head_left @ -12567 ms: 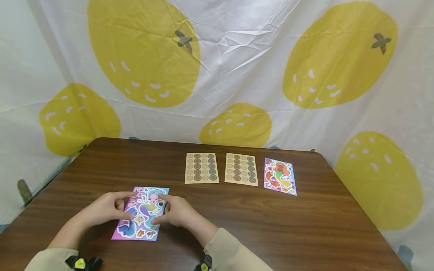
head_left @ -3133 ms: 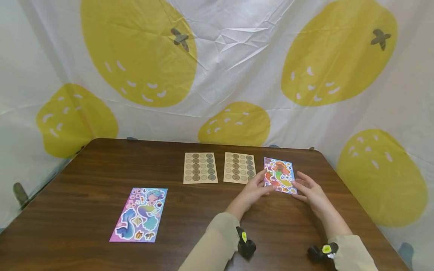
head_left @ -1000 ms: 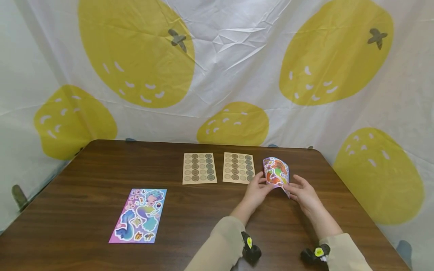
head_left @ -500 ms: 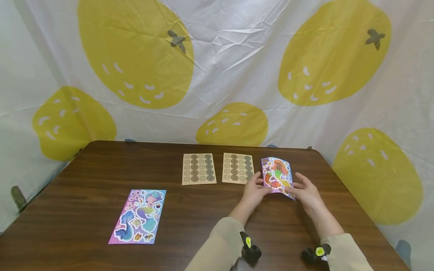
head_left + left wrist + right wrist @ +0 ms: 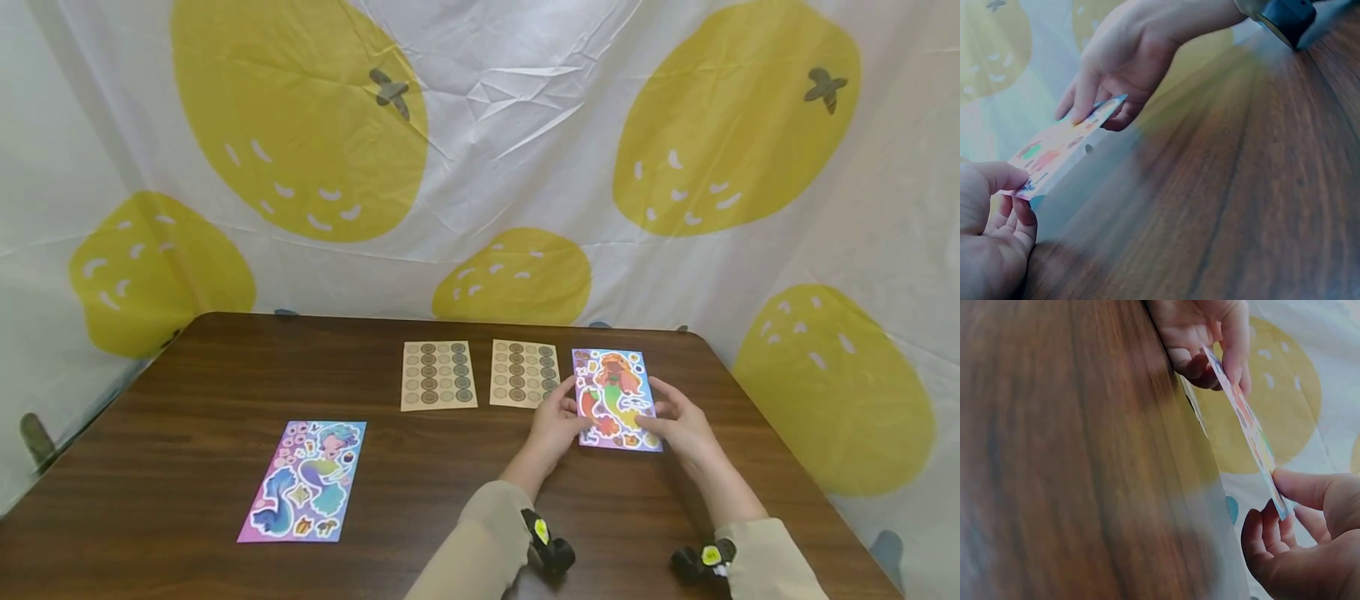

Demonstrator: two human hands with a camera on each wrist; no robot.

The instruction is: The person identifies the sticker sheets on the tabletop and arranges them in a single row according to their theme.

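A sticker sheet with an orange-haired mermaid (image 5: 617,396) is held up off the table at the right. My left hand (image 5: 553,427) pinches its left edge, thumb on the printed face and fingers beneath. On the opposite edge my right hand (image 5: 682,425) grips it the same way. The left wrist view shows the sheet (image 5: 1054,147) raised over the wood between both hands. Edge-on in the right wrist view, the sheet (image 5: 1247,425) looks nearly flat, with the right thumb pressed near its end.
A blue-haired mermaid sticker sheet (image 5: 306,483) lies at the left of the brown wooden table (image 5: 420,517). Two tan sheets of round stickers, one (image 5: 438,375) left and one (image 5: 522,371) right, lie toward the back. A lemon-print curtain (image 5: 517,150) hangs behind.
Both hands moved from the blue mermaid sheet to the orange one. That sheet, lying flat earlier, was picked up, bowed between the hands, and now is flatter and tilted toward me.
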